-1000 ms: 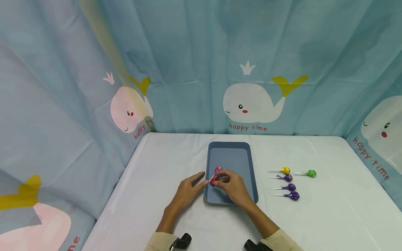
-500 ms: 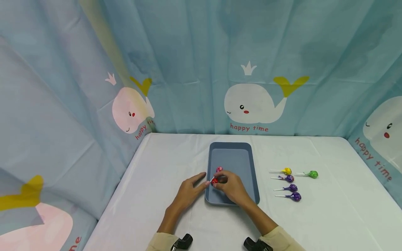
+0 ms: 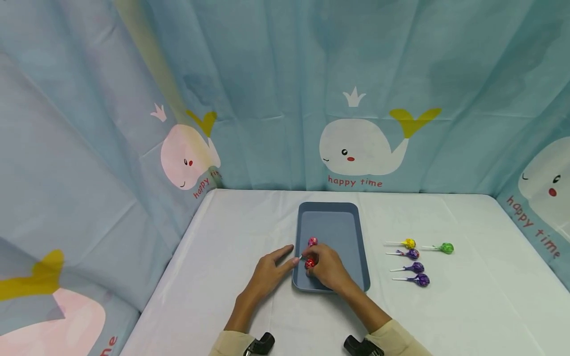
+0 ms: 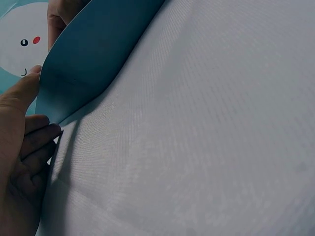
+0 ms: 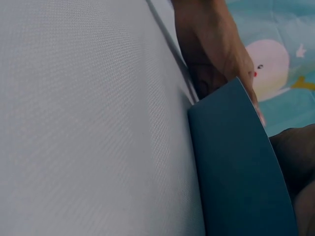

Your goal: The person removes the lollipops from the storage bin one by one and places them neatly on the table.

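A grey-blue tray [image 3: 343, 228] lies on the table, with a pink lollipop [image 3: 313, 241] in its left half. Just nearer to me, a red lollipop [image 3: 309, 264] lies between the curled thumb and forefinger of my right hand [image 3: 328, 267], its white stick pointing left. The left hand [image 3: 267, 271] is at the tray's left side, thumb tip at the rim beside that stick, forefinger stretched along the edge. In the left wrist view, the left hand [image 4: 17, 128] has its thumb on the rim and its other fingers low against the outer wall. The tray hides the right fingertips in the right wrist view.
To the right of the tray lie a yellow lollipop [image 3: 409, 243], a green lollipop [image 3: 447, 248] and several purple ones, including a purple lollipop [image 3: 422, 280]. A curtain [image 3: 276, 89] printed with whales stands behind the white-covered table [image 3: 240, 222].
The red lollipop has shifted slightly right and towards me under the right hand, whose thumb and forefinger are now wider apart. The left hand stays at the tray's side.
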`<act>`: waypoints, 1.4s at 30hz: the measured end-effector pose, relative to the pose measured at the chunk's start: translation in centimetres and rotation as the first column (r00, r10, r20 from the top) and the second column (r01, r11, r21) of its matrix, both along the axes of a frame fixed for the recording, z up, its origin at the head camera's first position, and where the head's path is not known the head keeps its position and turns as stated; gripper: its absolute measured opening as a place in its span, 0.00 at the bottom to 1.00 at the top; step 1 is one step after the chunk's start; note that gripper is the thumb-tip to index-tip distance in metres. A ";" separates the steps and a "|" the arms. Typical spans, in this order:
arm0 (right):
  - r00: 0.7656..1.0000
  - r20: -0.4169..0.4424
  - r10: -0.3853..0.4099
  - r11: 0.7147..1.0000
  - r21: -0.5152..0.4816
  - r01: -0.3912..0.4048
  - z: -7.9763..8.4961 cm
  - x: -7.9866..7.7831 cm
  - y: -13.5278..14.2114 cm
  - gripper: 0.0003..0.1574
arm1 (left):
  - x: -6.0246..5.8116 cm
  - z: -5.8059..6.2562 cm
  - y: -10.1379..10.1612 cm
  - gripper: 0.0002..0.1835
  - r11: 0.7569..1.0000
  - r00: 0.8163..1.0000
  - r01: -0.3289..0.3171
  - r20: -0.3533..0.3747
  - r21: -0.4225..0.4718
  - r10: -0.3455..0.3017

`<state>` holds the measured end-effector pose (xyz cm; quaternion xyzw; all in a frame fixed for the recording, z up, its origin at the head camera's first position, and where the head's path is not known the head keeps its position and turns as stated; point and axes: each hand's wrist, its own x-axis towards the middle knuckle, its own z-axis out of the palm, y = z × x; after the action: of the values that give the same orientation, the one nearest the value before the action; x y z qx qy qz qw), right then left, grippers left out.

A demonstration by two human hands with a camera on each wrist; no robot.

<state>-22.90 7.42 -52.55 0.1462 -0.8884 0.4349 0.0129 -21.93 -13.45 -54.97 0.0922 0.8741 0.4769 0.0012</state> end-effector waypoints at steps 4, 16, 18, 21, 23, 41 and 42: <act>1.000 -0.005 -0.003 1.000 -0.018 0.002 0.0 0.2 0.3 0.18 | 0.0 0.0 0.0 0.33 1.000 1.000 -0.003 -0.013 0.001 0.003; 0.998 0.009 -0.067 0.994 -0.083 0.067 0.5 0.8 1.6 0.20 | 0.0 -0.1 0.0 0.33 1.000 1.000 -0.007 -0.009 0.008 0.007; 0.997 0.012 -0.077 0.993 -0.093 0.078 0.6 0.9 1.9 0.20 | 0.1 -0.1 0.0 0.33 1.000 1.000 -0.009 -0.008 0.010 0.009; 0.995 0.029 -0.094 0.985 -0.140 0.098 0.7 1.1 2.2 0.18 | 0.1 -0.1 0.0 0.33 1.000 1.000 -0.010 -0.009 0.014 0.010; 0.994 0.044 -0.104 0.978 -0.177 0.110 0.9 1.1 2.5 0.17 | 0.1 -0.1 0.0 0.33 1.000 1.000 -0.013 -0.009 0.015 0.013; 0.985 0.067 -0.162 0.942 -0.286 0.174 1.9 1.5 5.4 0.17 | 0.2 0.0 0.0 0.32 1.000 1.000 -0.009 -0.002 0.025 0.009; 0.985 0.051 -0.166 0.943 -0.283 0.174 1.9 1.5 5.6 0.17 | 0.2 0.0 0.0 0.32 1.000 1.000 -0.009 -0.002 0.025 0.009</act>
<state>-21.37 12.99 -50.66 0.0600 -0.8254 0.5582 0.0595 -21.75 -13.41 -54.94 0.0888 0.8686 0.4875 -0.0029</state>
